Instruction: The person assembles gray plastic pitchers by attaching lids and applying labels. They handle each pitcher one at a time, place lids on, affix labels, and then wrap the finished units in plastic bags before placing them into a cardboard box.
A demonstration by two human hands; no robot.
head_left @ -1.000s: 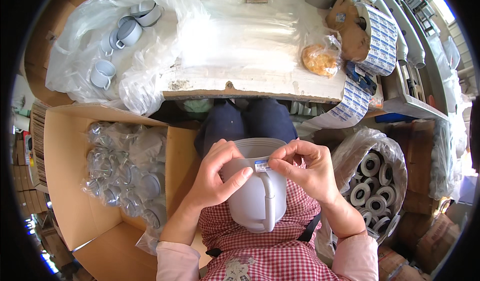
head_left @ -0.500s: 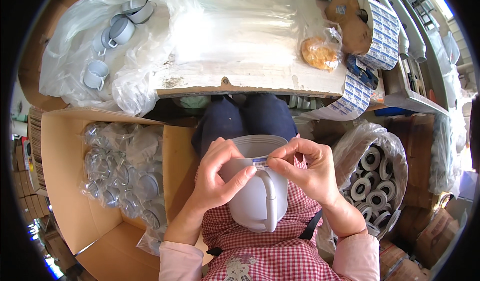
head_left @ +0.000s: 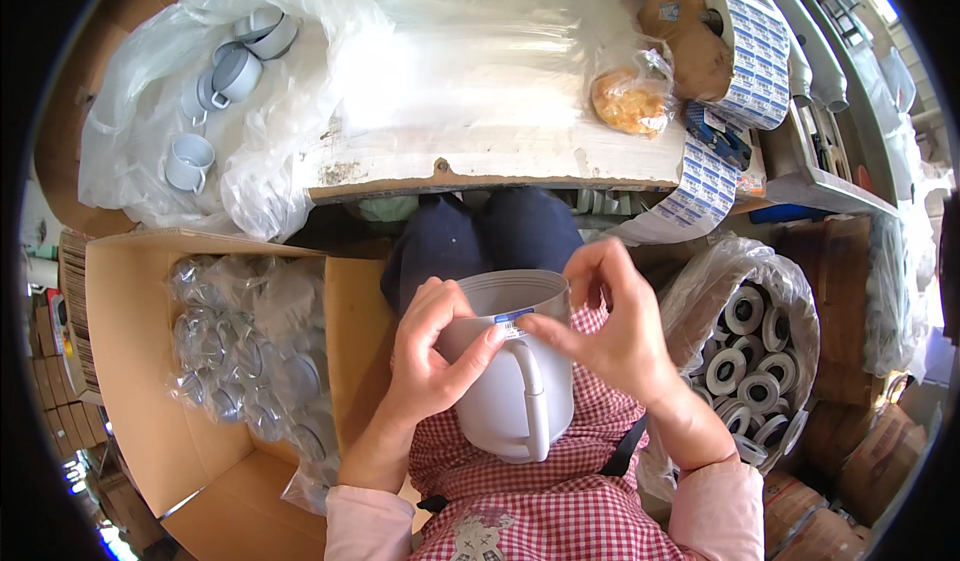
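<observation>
A light grey plastic jug [head_left: 495, 396] stands upright against my lap, its mouth facing up and its handle [head_left: 535, 411] turned toward me. My left hand [head_left: 428, 356] holds it by the left side of the rim, the fingers partly hidden and the thumb on the front. Below the rim, above the handle, a small blue and white sticker [head_left: 514, 319] lies on the wall. With the thumb stretched to the right end of that sticker, my right hand [head_left: 622, 336] has its other fingers raised and bent beside the rim, apart from the thumb; it grips nothing.
An open cardboard box [head_left: 130, 351] at left holds several bagged grey items. Clear plastic film [head_left: 250, 151] with several grey cups covers the table's left. A sticker roll [head_left: 750, 56], a bagged bread-like item [head_left: 630, 101] and a blue tool [head_left: 718, 136] lie right. A lined container [head_left: 690, 291] holds grey rings.
My right fingers have let go of the sticker's edge and lifted up and right off the rim, while the thumb stays on it. My left hand keeps its hold on the jug.
</observation>
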